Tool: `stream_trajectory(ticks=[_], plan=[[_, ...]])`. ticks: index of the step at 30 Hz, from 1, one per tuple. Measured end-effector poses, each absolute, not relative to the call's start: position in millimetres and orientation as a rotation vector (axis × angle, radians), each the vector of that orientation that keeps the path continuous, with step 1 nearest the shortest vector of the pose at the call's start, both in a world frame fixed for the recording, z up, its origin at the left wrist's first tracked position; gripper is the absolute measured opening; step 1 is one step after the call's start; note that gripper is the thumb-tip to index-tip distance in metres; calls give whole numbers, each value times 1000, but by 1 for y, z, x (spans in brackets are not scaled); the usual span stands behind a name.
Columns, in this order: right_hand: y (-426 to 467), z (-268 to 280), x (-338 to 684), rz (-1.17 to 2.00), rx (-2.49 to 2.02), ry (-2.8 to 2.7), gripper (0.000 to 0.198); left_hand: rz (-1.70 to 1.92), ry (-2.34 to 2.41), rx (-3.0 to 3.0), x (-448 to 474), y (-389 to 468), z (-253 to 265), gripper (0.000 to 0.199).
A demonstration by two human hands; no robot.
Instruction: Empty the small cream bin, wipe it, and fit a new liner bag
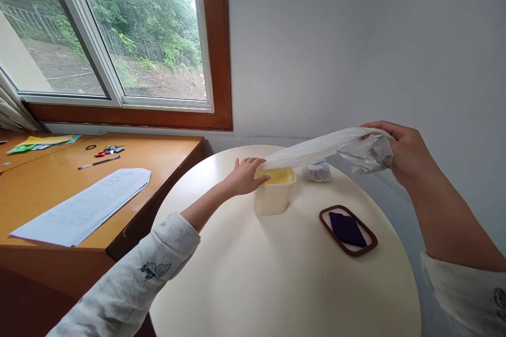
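A pale yellow plastic tub [273,195] stands on the round cream table [276,274]. My left hand [247,175] rests against the tub's upper left rim, fingers curled on it. My right hand [399,150] is raised to the right, gripping the bunched end of a white plastic bag [328,146]. The bag stretches taut from that hand down to the tub's mouth, where its far end meets the rim near my left fingers.
A small crumpled clear bag with something dark inside [317,171] lies behind the tub. A brown oval tray with a dark purple cloth [348,229] sits to the right. A wooden desk [47,189] on the left holds papers [85,205], a pen and scissors, under a window.
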State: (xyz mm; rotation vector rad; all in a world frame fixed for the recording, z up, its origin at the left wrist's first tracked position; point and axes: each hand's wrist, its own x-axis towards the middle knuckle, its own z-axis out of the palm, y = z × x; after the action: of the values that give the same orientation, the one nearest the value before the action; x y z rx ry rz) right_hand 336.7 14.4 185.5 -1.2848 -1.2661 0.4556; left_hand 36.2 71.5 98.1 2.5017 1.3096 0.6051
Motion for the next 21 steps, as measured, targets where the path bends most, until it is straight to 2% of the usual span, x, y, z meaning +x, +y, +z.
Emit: stream_trajectory(ticks=[3, 9, 13, 18, 21], plan=[[17, 193, 332, 395, -1242, -1231, 21, 523, 1272, 2625, 37, 67, 101, 45], [24, 211, 315, 374, -1308, -1392, 23, 274, 1304, 2793, 62, 66, 107, 53], [39, 215, 297, 387, -1412, -1606, 23, 62, 1298, 2696, 78, 78, 108, 40], [67, 199, 280, 557, -1615, -1944, 22, 173, 1382, 2616, 75, 85, 121, 31], [77, 185, 271, 665, -1626, -2065, 19, 378, 1300, 2502, 68, 74, 131, 44]])
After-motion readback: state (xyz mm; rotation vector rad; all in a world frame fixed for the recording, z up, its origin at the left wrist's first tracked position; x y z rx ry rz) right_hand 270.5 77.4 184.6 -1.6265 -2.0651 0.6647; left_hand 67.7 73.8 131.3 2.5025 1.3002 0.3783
